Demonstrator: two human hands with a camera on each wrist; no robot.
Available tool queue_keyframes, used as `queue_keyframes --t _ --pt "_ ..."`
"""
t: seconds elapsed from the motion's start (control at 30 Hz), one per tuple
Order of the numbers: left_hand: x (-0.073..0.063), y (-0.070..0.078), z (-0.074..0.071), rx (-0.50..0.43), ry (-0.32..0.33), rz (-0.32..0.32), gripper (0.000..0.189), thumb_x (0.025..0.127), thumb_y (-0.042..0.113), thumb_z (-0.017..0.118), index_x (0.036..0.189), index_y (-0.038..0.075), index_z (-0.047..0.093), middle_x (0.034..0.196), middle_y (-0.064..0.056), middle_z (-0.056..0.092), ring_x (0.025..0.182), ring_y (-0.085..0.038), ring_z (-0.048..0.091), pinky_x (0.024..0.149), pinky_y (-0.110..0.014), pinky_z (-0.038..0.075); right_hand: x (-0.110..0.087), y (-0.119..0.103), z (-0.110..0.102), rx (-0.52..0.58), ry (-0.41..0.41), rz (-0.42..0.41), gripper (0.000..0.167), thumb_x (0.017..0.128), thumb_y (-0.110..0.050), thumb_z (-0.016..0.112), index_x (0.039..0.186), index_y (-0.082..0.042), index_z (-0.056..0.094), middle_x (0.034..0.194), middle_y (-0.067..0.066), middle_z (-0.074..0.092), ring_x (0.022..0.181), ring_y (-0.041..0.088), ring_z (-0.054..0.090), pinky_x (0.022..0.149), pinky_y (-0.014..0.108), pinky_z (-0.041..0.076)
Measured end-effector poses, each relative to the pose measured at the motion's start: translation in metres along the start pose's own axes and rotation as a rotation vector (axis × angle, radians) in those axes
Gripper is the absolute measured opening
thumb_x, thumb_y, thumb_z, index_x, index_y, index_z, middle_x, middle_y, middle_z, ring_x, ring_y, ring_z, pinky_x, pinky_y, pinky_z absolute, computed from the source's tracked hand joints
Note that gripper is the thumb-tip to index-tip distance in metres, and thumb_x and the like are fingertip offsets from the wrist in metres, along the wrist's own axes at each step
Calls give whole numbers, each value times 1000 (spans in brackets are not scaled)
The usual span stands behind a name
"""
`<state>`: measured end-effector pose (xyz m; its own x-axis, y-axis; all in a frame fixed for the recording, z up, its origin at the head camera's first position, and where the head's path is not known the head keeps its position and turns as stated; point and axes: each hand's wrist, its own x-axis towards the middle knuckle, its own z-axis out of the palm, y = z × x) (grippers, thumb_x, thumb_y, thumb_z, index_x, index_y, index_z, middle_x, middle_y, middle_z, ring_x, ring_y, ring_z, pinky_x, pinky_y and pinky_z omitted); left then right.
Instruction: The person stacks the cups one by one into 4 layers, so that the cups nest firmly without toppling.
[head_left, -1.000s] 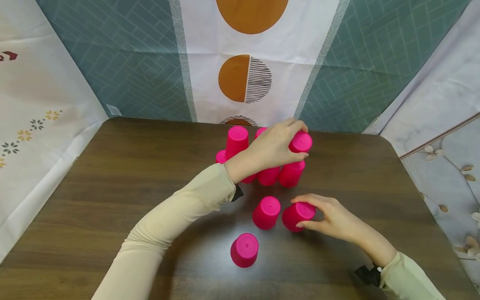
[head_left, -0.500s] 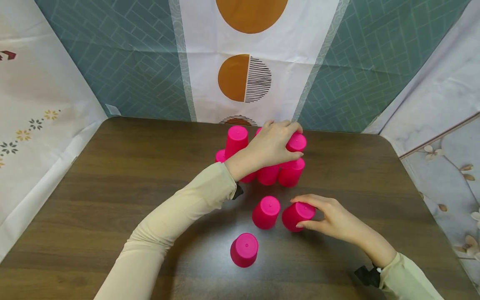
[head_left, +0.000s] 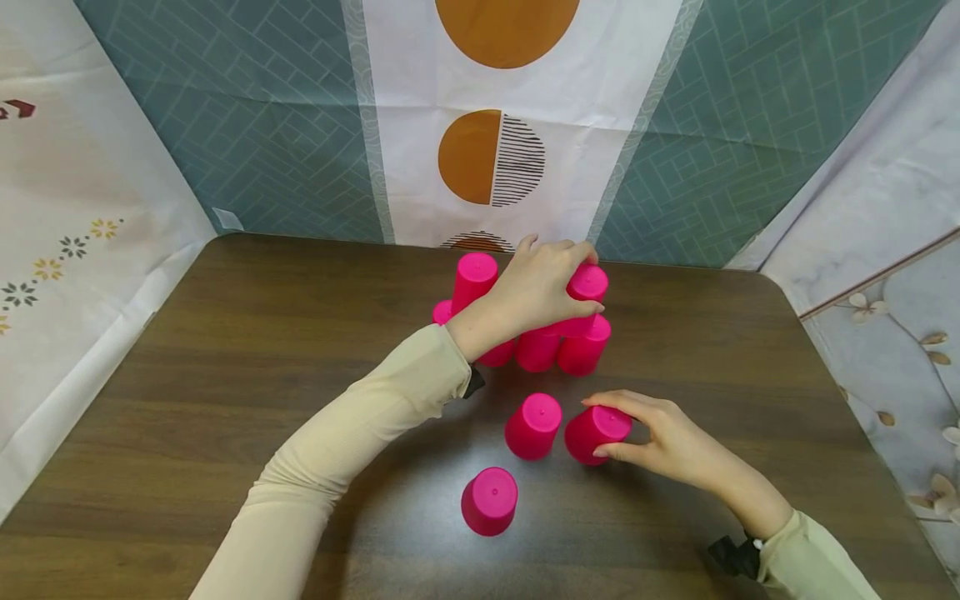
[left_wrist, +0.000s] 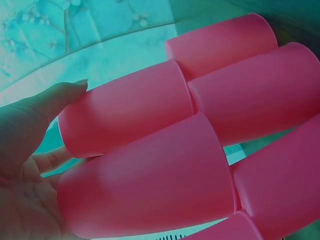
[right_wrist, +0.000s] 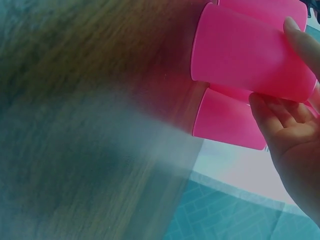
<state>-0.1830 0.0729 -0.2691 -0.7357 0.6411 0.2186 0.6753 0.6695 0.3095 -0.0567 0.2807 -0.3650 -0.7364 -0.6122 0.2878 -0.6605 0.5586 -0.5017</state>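
Upside-down pink plastic cups make a two-tier stack at the back of the table. My left hand [head_left: 536, 292] reaches across it and grips a cup [head_left: 587, 285] at the upper right, thumb on the near side. In the left wrist view the rim of this gripped cup [left_wrist: 127, 110] is right at the bases of lower cups, beside another upper cup [left_wrist: 150, 182]. My left hand and forearm hide part of the stack. Nearer the front, my right hand [head_left: 660, 437] holds a cup [head_left: 595, 435] between thumb and fingers, low over the table.
Beside the right-hand cup stands another upturned cup [head_left: 533, 427], and one more single cup [head_left: 490, 502] is closer to the front. An upper cup [head_left: 476, 279] stands at the stack's left. The wooden table [head_left: 225, 375] meets a patterned cloth backdrop [head_left: 285, 142] behind.
My left hand has shifted slightly left with its cup, bringing it closer in over the lower row. The right hand and its cup have stayed in place.
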Motion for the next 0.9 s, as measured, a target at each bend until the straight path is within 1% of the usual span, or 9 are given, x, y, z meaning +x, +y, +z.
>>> queue_keyframes --t 0.07,0.2,0.33,0.57,0.73,0.83,0.9 --pt "0 0 -1 -6 -2 -2 55 78 46 70 121 16 54 111 4 62 102 -8 58 105 -47 28 0 0 0 -2 0 5 62 69 -17 83 124 -14 57 117 -3 61 105 12 60 90 8 40" --pt "-1 1 -1 -10 -6 2 55 78 45 70 122 16 53 112 5 62 102 -8 58 101 -44 32 -1 0 0 8 -1 11 64 68 -16 83 126 -17 56 118 -3 61 105 12 60 89 9 41" --pt "-1 1 1 5 -9 8 56 78 46 69 123 16 52 114 4 62 104 -9 58 101 -44 33 -2 0 1 15 -1 23 63 69 -17 83 126 -16 56 119 -3 61 106 13 60 89 10 42" --pt "-2 -1 2 45 2 -2 60 78 47 70 126 17 52 118 3 61 109 -11 57 107 -48 27 -4 -1 3 9 11 32 60 70 -21 82 125 -16 57 118 -3 61 106 13 60 90 11 42" --pt "-2 -1 3 54 24 4 59 78 47 70 125 16 52 118 2 61 110 -12 57 107 -48 26 -4 -2 4 3 25 27 60 69 -19 83 124 -14 58 117 -2 62 105 13 60 91 8 39" --pt "-3 0 3 68 28 -4 63 77 49 70 128 17 50 121 2 60 112 -14 55 108 -48 25 -4 -4 4 -1 24 41 61 68 -17 83 123 -13 59 117 -1 62 105 13 60 90 10 41" --pt "-4 1 3 81 41 -7 68 76 53 69 130 18 48 126 2 57 116 -15 53 108 -48 25 -4 -5 3 -5 18 56 61 68 -16 83 123 -12 59 117 0 63 105 13 60 89 13 44"
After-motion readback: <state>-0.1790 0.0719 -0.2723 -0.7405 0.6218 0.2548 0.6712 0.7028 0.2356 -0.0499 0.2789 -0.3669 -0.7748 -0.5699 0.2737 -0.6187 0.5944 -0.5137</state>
